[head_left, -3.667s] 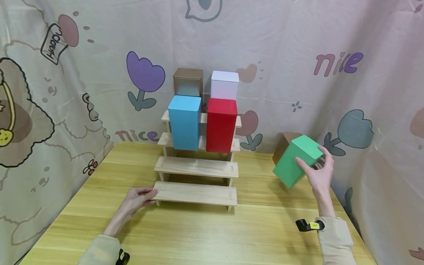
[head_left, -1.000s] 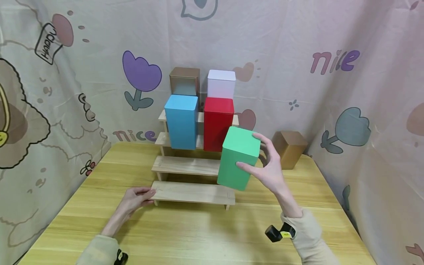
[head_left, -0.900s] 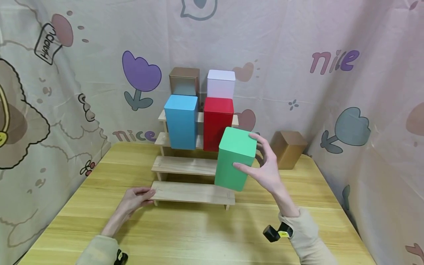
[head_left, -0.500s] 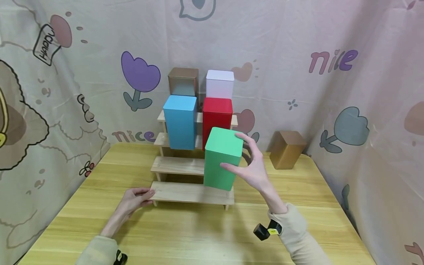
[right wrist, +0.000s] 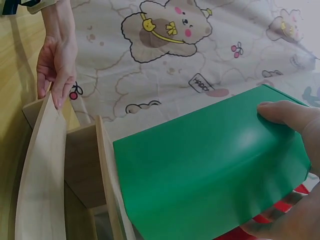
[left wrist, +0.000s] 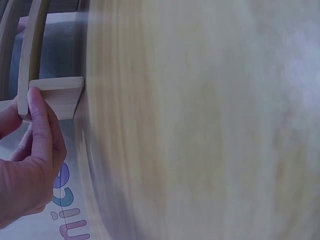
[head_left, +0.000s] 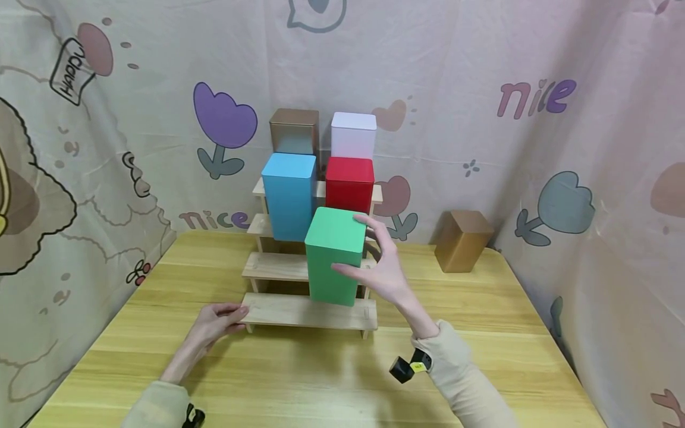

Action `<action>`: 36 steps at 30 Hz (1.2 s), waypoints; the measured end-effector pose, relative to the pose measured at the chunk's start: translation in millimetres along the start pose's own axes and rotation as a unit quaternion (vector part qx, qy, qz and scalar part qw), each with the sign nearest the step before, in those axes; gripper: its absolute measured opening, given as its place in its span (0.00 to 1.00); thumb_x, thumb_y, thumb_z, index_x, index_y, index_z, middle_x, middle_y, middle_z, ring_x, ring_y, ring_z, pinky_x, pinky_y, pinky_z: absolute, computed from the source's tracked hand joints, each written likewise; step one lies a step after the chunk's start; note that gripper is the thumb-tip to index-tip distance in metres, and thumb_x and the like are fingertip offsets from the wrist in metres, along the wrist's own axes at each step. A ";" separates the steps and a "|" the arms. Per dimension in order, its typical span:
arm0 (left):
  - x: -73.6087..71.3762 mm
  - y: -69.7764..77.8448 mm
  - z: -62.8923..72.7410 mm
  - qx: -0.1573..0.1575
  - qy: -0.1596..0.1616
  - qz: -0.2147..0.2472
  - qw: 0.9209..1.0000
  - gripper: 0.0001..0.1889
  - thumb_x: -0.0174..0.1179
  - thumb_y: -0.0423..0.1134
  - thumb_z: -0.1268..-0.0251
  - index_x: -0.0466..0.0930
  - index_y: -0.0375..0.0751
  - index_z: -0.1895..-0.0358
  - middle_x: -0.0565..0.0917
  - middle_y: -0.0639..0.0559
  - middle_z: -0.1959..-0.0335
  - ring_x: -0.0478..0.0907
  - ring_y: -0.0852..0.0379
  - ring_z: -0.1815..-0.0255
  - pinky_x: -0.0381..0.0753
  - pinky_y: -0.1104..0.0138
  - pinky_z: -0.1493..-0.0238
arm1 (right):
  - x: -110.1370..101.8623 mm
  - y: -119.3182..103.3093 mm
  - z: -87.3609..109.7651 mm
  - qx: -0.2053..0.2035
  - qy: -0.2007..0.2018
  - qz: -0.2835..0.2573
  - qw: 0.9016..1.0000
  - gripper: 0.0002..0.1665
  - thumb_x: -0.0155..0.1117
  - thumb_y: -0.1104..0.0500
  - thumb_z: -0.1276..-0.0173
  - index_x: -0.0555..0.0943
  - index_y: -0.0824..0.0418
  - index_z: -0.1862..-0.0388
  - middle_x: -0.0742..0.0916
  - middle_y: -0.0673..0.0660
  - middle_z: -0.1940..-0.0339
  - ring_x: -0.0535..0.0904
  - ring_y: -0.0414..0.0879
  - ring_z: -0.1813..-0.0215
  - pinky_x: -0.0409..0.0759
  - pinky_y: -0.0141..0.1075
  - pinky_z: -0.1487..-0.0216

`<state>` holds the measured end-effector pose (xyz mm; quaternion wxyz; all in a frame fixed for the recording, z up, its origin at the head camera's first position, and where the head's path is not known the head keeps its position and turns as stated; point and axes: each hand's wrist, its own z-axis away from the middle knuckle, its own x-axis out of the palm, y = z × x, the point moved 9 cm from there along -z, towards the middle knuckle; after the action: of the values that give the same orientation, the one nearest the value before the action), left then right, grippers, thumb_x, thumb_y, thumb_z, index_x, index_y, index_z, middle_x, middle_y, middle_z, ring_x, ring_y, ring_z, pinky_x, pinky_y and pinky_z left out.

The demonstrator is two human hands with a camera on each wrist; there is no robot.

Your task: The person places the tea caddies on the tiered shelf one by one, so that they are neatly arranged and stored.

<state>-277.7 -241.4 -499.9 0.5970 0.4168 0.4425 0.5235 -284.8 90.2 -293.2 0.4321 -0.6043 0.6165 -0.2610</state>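
Note:
My right hand (head_left: 382, 270) grips a green box (head_left: 334, 255) by its right side, thumb on the front face and fingers around the back. The box is held upright before the right half of a wooden stepped stand (head_left: 299, 310). In the right wrist view its lower end lies close to a step's edge; whether they touch I cannot tell. My left hand (head_left: 214, 324) pinches the left end of the lowest step, as the left wrist view shows up close. A blue box (head_left: 289, 196) and a partly hidden red box (head_left: 349, 184) stand higher up.
Behind these, on the top step, are a brown box (head_left: 294, 131) and a white box (head_left: 353, 135). A golden-brown box (head_left: 462, 241) stands on the wooden table (head_left: 257, 380) to the right. A printed curtain (head_left: 439, 59) hangs around the back and sides.
My right hand has carried the green box leftward from near the golden-brown box to in front of the stand, and it is now upright rather than tilted. My left hand stays put.

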 end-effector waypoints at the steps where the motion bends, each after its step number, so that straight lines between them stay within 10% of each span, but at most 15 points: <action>1: 0.2 0.1 0.1 0.000 -0.001 -0.002 1.000 0.26 0.58 0.30 0.27 0.65 0.12 0.36 0.84 0.54 0.63 0.85 0.66 0.66 0.91 0.75 0.57 | 2.3 0.5 -0.7 0.002 -0.001 0.002 1.000 0.52 0.82 0.65 0.51 0.69 0.45 0.28 0.74 0.52 0.33 0.71 0.56 0.35 0.79 0.54 0.31; 36: 0.0 -1.6 0.0 -0.006 -0.003 0.004 1.000 0.27 0.58 0.31 0.27 0.64 0.12 0.35 0.84 0.54 0.63 0.85 0.65 0.66 0.91 0.75 0.58 | 62.2 11.8 -32.6 -0.027 -0.029 0.038 0.999 0.51 0.80 0.57 0.49 0.65 0.49 0.27 0.74 0.54 0.32 0.70 0.49 0.32 0.81 0.51 0.32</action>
<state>-277.3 -241.6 -501.4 0.5988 0.4162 0.4358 0.5275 -312.1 24.8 -300.8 0.4426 -0.5993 0.6329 -0.2105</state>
